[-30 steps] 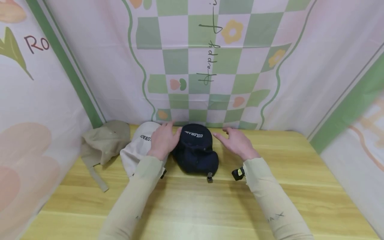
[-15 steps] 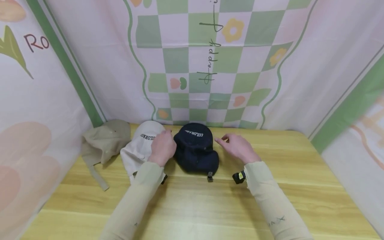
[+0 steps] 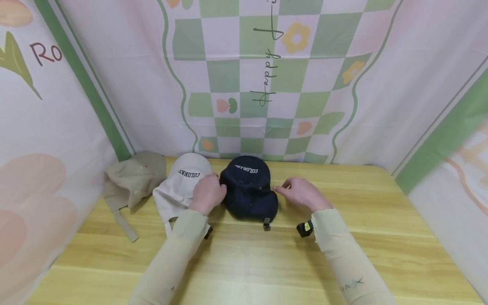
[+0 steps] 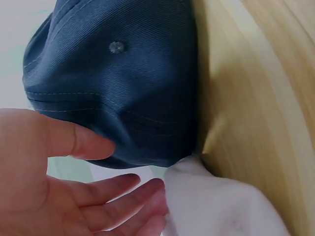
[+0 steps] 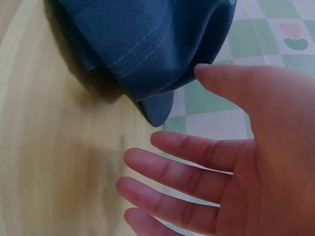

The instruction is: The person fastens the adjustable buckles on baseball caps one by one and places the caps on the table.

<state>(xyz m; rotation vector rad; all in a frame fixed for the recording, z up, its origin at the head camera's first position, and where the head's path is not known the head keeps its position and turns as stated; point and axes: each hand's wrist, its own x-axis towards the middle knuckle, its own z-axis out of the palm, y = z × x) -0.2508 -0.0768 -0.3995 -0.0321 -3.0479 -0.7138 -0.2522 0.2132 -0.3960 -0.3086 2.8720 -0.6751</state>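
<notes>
A dark navy cap (image 3: 249, 190) with white lettering lies on the table between both hands. The left hand (image 3: 207, 194) is at its left side, over the edge of a white cap (image 3: 187, 178); in the left wrist view its thumb lies against the navy cloth (image 4: 118, 93) and its relaxed fingers reach beside the white cloth (image 4: 221, 201). At the right side of the navy cap, the right hand (image 3: 303, 194) has its fingers loosely extended; in the right wrist view its thumb tip is at the edge of the navy cap (image 5: 142, 44), the other fingers spread below it.
A khaki cap (image 3: 135, 180) with a hanging strap lies at the far left of the wooden table (image 3: 248, 262). Behind the caps hangs a printed checkered cloth (image 3: 255, 76), with more cloth at both sides.
Both hands have moved a little nearer the person along the sides of the navy cap. The left hand has uncovered more of the white cap's lettering. The caps stay in place.
</notes>
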